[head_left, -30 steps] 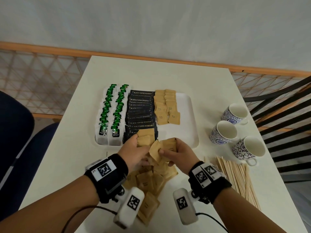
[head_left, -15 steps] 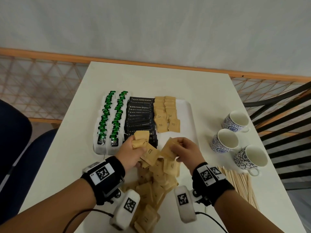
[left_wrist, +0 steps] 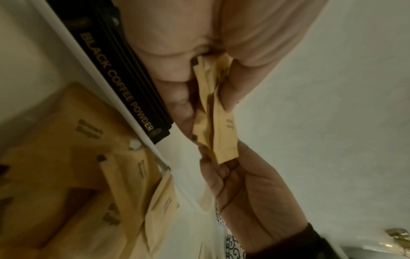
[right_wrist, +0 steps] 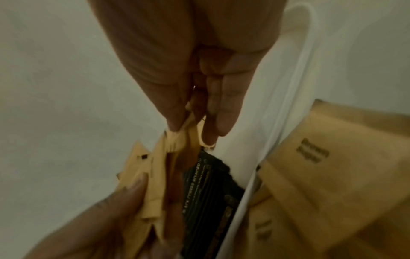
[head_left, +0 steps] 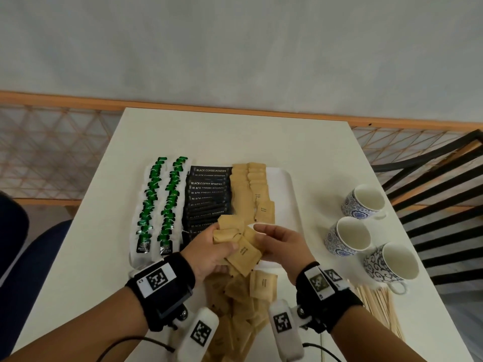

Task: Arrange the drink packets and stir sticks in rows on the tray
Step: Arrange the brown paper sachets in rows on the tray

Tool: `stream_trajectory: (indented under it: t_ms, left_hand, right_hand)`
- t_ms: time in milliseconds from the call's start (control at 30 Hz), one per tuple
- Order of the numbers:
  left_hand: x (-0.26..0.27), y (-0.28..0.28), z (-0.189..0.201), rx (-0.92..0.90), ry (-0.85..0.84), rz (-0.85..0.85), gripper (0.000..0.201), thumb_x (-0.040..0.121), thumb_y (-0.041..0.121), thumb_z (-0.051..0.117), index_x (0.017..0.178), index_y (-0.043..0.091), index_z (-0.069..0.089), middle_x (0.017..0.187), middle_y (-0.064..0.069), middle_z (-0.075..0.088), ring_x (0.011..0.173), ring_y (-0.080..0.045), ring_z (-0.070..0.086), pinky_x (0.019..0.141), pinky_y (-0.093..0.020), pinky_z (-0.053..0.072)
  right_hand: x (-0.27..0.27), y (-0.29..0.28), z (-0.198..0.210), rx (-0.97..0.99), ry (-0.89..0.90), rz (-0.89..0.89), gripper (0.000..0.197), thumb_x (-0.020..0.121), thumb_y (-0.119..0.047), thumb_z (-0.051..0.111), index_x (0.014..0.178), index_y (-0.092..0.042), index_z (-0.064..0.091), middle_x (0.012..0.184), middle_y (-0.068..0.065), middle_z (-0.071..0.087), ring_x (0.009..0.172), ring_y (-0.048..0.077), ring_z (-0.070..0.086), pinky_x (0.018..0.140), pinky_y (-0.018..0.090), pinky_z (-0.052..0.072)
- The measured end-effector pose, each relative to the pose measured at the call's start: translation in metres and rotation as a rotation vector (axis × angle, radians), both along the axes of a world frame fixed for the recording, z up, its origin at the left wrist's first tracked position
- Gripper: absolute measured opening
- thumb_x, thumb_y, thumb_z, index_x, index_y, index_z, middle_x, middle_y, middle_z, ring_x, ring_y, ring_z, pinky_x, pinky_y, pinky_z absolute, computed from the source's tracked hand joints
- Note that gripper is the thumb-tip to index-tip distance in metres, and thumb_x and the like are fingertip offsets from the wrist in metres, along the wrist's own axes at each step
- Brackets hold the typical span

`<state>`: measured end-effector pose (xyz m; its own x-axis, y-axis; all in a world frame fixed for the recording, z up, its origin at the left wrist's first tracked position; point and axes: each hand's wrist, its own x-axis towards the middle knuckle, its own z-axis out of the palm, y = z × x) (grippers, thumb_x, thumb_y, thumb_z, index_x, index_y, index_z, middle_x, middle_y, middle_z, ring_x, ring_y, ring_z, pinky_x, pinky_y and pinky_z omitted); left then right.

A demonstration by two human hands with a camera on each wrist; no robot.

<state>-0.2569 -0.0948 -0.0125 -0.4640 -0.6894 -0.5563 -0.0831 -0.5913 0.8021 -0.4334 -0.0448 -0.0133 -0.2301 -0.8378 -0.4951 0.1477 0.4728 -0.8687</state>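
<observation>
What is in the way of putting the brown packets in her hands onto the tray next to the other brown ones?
Nothing visible. The left hand grips a bunch of brown sugar packets, the right hand pinching one. The white tray shows bare space just beyond them, below the brown rows.

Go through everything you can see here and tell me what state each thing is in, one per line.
Left hand: grips a fan of brown sugar packets.
Right hand: pinches one packet of that fan.
Tray: right part bare.
Green tea packets: two rows on tray.
Black coffee packets: one row.
Brown sugar rows: unfinished.
Loose sugar packets: heaped on table.
Stir sticks: off tray.
Three cups: upright, empty.
</observation>
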Motion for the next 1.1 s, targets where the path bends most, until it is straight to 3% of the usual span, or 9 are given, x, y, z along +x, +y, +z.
stream_trajectory:
  t_ms: [67, 133, 200, 367, 600, 767, 900, 1000, 1100]
  left_hand:
    - [-0.001, -0.006, 0.0, 0.013, 0.013, 0.021, 0.032, 0.092, 0.001, 0.055, 0.113, 0.024, 0.052, 0.099, -0.007, 0.068, 0.081, -0.022, 0.068, 0.062, -0.034, 0.058]
    - [0.0, -0.012, -0.001, 0.01, 0.014, 0.047, 0.03, 0.092, -0.001, 0.054, 0.112, 0.021, 0.053, 0.1, -0.009, 0.066, 0.082, -0.023, 0.067, 0.06, -0.033, 0.058]
    - [0.001, -0.018, -0.001, 0.003, 0.01, 0.08, 0.029, 0.092, -0.002, 0.053, 0.113, 0.017, 0.054, 0.103, -0.013, 0.064, 0.082, -0.023, 0.065, 0.058, -0.032, 0.057]
    - [0.007, -0.026, -0.003, -0.026, -0.053, 0.071, 0.027, 0.092, -0.002, 0.054, 0.105, 0.022, 0.053, 0.098, -0.011, 0.064, 0.08, -0.022, 0.064, 0.056, -0.028, 0.057]
    - [-0.008, -0.026, -0.01, 0.002, -0.069, 0.008, 0.03, 0.091, 0.0, 0.057, 0.108, 0.024, 0.052, 0.097, -0.006, 0.065, 0.079, -0.019, 0.064, 0.054, -0.025, 0.054]
    - [-0.003, -0.034, -0.013, 0.006, -0.086, 0.055, 0.024, 0.091, 0.0, 0.056, 0.1, 0.021, 0.053, 0.092, -0.006, 0.066, 0.077, -0.02, 0.065, 0.051, -0.025, 0.053]
    - [0.0, -0.037, -0.016, 0.02, -0.099, 0.074, 0.024, 0.09, 0.001, 0.058, 0.103, 0.02, 0.053, 0.096, -0.009, 0.067, 0.08, -0.022, 0.066, 0.054, -0.029, 0.056]
    - [-0.001, -0.039, -0.017, 0.004, -0.114, 0.069, 0.023, 0.09, 0.002, 0.059, 0.104, 0.02, 0.055, 0.099, -0.009, 0.068, 0.084, -0.024, 0.066, 0.065, -0.036, 0.056]
    - [-0.004, -0.04, -0.017, -0.02, -0.122, 0.074, 0.024, 0.09, 0.004, 0.06, 0.104, 0.022, 0.055, 0.099, -0.009, 0.068, 0.085, -0.025, 0.066, 0.062, -0.033, 0.053]
  right_hand:
    - [-0.004, -0.001, 0.001, 0.008, 0.152, 0.122, 0.011, 0.083, -0.019, 0.071, 0.091, -0.026, 0.074, 0.082, -0.003, 0.075, 0.074, 0.008, 0.066, 0.071, 0.024, 0.052]
    - [-0.009, -0.004, -0.001, 0.017, 0.32, 0.226, 0.011, 0.083, -0.023, 0.071, 0.079, -0.033, 0.074, 0.078, -0.009, 0.074, 0.075, 0.006, 0.065, 0.073, 0.02, 0.049]
    - [-0.015, -0.009, -0.004, 0.043, 0.44, 0.232, 0.009, 0.084, -0.027, 0.069, 0.079, -0.032, 0.073, 0.076, -0.013, 0.07, 0.071, 0.004, 0.061, 0.066, 0.015, 0.045]
    - [-0.032, -0.027, -0.012, 0.09, 0.451, 0.077, 0.018, 0.088, -0.029, 0.065, 0.099, -0.017, 0.072, 0.07, -0.007, 0.064, 0.062, 0.008, 0.055, 0.059, 0.019, 0.042]
    - [-0.019, -0.057, -0.02, 0.177, 0.539, 0.175, 0.011, 0.083, -0.03, 0.07, 0.09, -0.024, 0.065, 0.076, -0.004, 0.068, 0.057, 0.005, 0.058, 0.049, 0.012, 0.04]
    - [-0.015, -0.067, -0.032, 0.197, 0.635, 0.19, 0.015, 0.075, -0.032, 0.072, 0.079, -0.03, 0.058, 0.087, -0.002, 0.07, 0.078, 0.017, 0.066, 0.076, 0.032, 0.056]
    - [-0.014, -0.066, -0.036, 0.179, 0.701, 0.202, 0.022, 0.074, -0.039, 0.071, 0.081, -0.029, 0.052, 0.085, -0.004, 0.068, 0.078, 0.017, 0.066, 0.073, 0.034, 0.057]
    - [-0.013, -0.066, -0.037, 0.174, 0.717, 0.21, 0.024, 0.074, -0.04, 0.071, 0.08, -0.028, 0.052, 0.082, -0.003, 0.068, 0.077, 0.016, 0.065, 0.071, 0.035, 0.056]
    - [-0.014, -0.064, -0.032, 0.167, 0.679, 0.195, 0.021, 0.076, -0.039, 0.07, 0.081, -0.028, 0.054, 0.082, -0.003, 0.068, 0.075, 0.016, 0.065, 0.067, 0.033, 0.056]
